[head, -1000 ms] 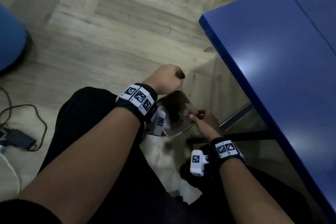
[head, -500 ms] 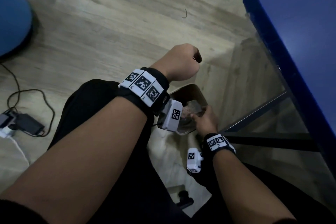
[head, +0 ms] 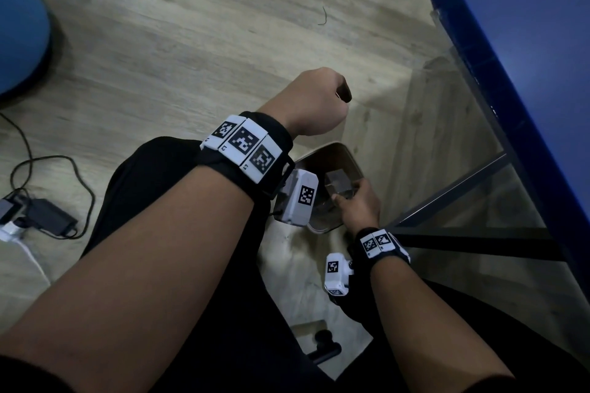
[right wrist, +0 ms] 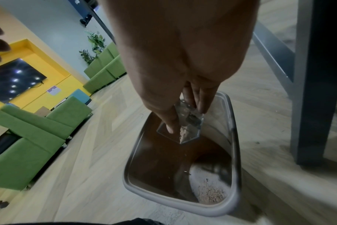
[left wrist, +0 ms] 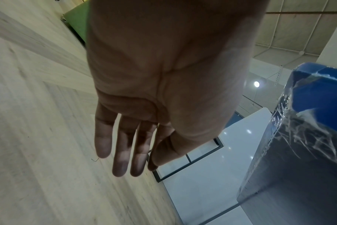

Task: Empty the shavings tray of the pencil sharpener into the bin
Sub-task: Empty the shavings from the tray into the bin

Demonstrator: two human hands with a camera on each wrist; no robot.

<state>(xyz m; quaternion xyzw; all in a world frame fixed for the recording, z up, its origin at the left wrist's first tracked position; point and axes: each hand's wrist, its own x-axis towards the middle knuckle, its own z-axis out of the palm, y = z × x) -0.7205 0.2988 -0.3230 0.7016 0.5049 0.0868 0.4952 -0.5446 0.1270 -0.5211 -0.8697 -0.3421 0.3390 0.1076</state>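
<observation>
Nearest the camera, at about five o'clock in the head view, the right hand (head: 359, 206) was seen held low over the bin (head: 352, 159), with the clear shavings tray (head: 339, 186) pinched between thumb and fingers. From the right wrist view, the shavings tray (right wrist: 185, 126) was shown tipped mouth-down just inside the rim of the bin (right wrist: 234, 137), the thumb (right wrist: 170, 121) pressed on one clear wall and the other fingers (right wrist: 202, 100) on the opposite side. A streak of pale shavings (right wrist: 182, 134) was lodged along one inner corner of the tray, while a heap of shavings (right wrist: 211, 194) lay on the bin's floor. The step was judged to be the tipping-out itself, nearly finished but not clean. It would be done well if the tray were kept wholly within the rim, turned so the clogged corner pointed straight down, and tapped lightly against the inner wall; the pinch should be kept firm, since smooth plastic could slip. Farther off, toward twelve o'clock, the left hand (head: 314, 104) was held idle above the floor, its fingers (left wrist: 121, 153) hanging straight and slightly spread, nothing being held. The blue table (head: 523, 51) stood at two o'clock.
</observation>
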